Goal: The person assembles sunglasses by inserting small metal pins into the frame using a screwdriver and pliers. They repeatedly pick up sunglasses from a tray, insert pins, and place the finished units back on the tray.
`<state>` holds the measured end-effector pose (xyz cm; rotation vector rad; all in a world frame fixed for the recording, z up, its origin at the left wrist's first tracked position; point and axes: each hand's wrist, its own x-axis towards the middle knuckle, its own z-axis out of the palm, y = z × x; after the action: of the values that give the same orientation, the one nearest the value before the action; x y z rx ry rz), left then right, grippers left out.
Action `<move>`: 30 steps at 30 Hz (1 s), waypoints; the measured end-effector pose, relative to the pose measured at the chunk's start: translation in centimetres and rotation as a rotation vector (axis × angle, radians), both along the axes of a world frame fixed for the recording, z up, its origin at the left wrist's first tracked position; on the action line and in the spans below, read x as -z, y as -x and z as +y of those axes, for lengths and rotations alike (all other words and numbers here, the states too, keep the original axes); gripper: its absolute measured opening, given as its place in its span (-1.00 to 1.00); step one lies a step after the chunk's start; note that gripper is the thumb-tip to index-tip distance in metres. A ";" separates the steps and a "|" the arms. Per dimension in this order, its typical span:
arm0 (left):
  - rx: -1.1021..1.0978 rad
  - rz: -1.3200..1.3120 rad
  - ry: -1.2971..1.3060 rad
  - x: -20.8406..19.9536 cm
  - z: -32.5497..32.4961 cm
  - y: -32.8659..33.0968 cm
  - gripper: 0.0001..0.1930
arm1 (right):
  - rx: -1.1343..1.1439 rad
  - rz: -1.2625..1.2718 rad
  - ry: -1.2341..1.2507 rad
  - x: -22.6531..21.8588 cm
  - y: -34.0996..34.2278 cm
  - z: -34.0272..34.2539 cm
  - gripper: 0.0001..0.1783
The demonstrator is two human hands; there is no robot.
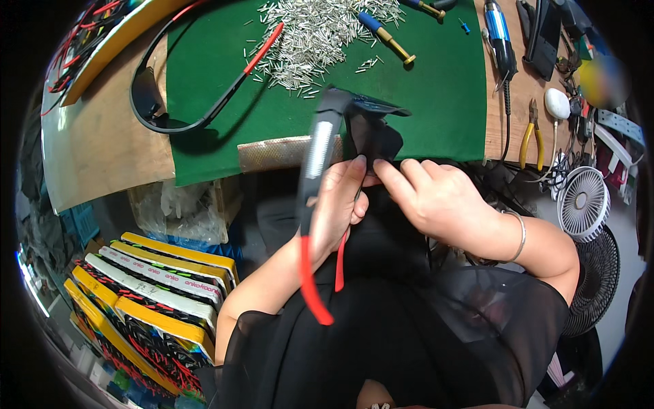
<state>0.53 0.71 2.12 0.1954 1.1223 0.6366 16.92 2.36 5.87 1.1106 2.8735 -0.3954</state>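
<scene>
Our two hands nearly meet just below the near edge of the green mat.
Our left forearm slants up toward the mat, the left hand closed in a grip, thumb pointing at the mat and fingers curled under. Our right elbow bends outward, its forearm angling in below the mat; the right hand shows its back, index finger stretched toward the left thumb, the other fingers bent.

black top — sheer sleeves — thin silver bangle
</scene>
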 end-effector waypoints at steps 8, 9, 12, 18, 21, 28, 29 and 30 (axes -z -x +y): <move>-0.073 -0.116 -0.180 -2.3 0.2 1.5 -0.70 | 0.420 0.191 -0.202 -0.3 -4.6 4.6 -0.55; -0.046 -0.132 -0.167 -2.6 0.4 1.2 -0.70 | 0.496 0.111 -0.283 0.6 -4.8 5.9 -0.58; 0.030 -0.069 -0.222 -3.3 0.3 0.6 -0.76 | 0.504 -0.008 -0.367 3.2 -4.7 7.0 -0.58; 0.142 0.079 -0.334 -2.6 -0.5 2.2 -0.71 | 0.255 0.632 0.250 -2.3 -2.0 4.5 -0.40; 0.080 -0.127 -0.320 -2.6 -0.5 1.2 -0.69 | 0.251 0.783 0.304 -0.7 0.2 3.8 -0.54; 0.076 -0.105 -0.254 -1.6 -1.6 2.0 -0.65 | 0.249 0.839 0.148 0.2 1.6 4.0 -0.71; 0.092 -0.166 -0.305 -0.7 -1.9 2.5 -0.65 | 0.248 0.825 0.125 0.1 1.8 3.9 -0.71; 0.012 -0.078 -0.238 -0.3 -2.4 1.9 -0.80 | 0.238 0.777 0.097 -0.1 2.1 3.8 -0.71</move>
<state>-1.40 -1.74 2.38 0.3774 0.9690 0.7610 14.83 6.13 5.94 1.5616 3.2672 -1.2032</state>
